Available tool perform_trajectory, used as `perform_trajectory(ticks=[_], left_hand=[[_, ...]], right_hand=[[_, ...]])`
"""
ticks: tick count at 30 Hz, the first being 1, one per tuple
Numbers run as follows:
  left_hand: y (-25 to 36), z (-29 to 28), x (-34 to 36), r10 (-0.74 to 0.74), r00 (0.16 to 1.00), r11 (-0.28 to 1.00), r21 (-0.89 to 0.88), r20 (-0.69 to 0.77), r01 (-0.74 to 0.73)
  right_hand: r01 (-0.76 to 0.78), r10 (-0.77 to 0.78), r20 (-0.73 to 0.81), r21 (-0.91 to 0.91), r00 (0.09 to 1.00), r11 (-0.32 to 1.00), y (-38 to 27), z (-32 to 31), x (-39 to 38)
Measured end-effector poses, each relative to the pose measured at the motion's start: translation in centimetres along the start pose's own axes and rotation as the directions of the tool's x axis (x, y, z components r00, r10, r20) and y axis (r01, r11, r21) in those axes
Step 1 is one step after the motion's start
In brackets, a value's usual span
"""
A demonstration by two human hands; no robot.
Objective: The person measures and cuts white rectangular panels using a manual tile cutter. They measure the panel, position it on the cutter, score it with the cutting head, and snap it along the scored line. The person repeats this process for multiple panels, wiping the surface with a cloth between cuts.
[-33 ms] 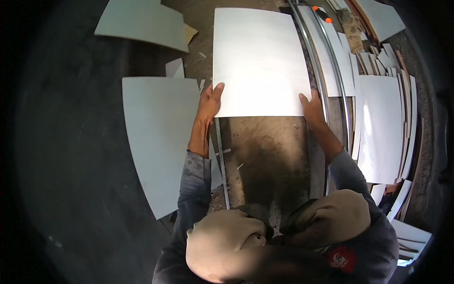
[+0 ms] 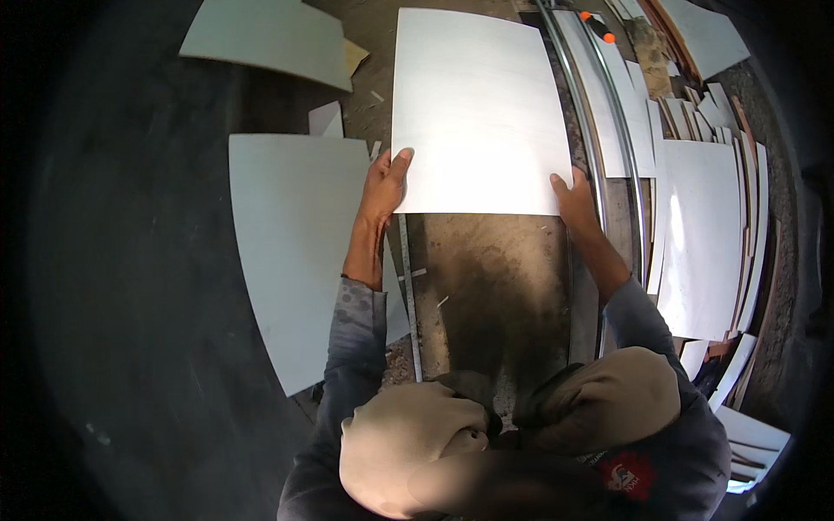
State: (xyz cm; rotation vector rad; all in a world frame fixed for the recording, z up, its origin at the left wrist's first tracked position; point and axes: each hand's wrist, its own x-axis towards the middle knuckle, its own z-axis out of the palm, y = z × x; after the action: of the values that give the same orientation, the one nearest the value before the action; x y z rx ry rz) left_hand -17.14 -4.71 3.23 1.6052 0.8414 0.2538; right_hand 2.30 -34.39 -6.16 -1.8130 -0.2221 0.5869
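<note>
A white rectangular panel is held out in front of me by both hands. My left hand grips its left edge close to the near corner, with the thumb lying on the top face. On the opposite side my right hand has hold of the right edge near the other near corner, its thumb also on top. The remaining fingers of both hands are largely hidden at the edges and under the panel. Below its near edge, brown ground shows in front of my knees.
Left of my arm lies another large pale panel, with a further one beyond it. Metal tubes run along the right. Past them are stacked white panels, cut strips and an orange-and-black tool. A thin metal strip lies near my left knee.
The view has shifted very slightly. Both hands keep the same grip on the white panel.
</note>
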Motion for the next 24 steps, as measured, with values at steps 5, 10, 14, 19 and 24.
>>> perform_trajectory(ticks=[5, 10, 14, 19, 24], left_hand=[[6.4, -3.5, -9.6, 0.006, 0.992, 0.998, 0.062, -0.123, 0.001], [11.6, -7.0, -21.8, 0.042, 0.935, 0.949, 0.307, -0.351, 0.073], [13.5, -7.9, -28.0, 0.055, 0.894, 0.906, 0.398, -0.445, 0.143], [14.1, -8.9, -31.3, 0.069, 0.847, 0.852, 0.473, -0.527, 0.225], [13.7, -10.0, -32.1, 0.089, 0.831, 0.839, 0.491, -0.549, 0.235]], right_hand=[[-0.109, 0.106, 0.133, 0.018, 0.985, 0.994, 1.9, 4.4, -6.5], [-0.274, 0.014, 0.606, 0.340, 0.795, 0.900, 3.2, 10.0, -15.4], [-0.418, 0.051, 0.847, 0.208, 0.529, 0.884, 1.9, 13.3, -20.3], [-0.461, 0.052, 0.941, 0.115, 0.335, 0.880, 0.7, 15.0, -22.8], [-0.508, 0.024, 0.954, 0.138, 0.298, 0.850, 1.1, 17.1, -23.8]])
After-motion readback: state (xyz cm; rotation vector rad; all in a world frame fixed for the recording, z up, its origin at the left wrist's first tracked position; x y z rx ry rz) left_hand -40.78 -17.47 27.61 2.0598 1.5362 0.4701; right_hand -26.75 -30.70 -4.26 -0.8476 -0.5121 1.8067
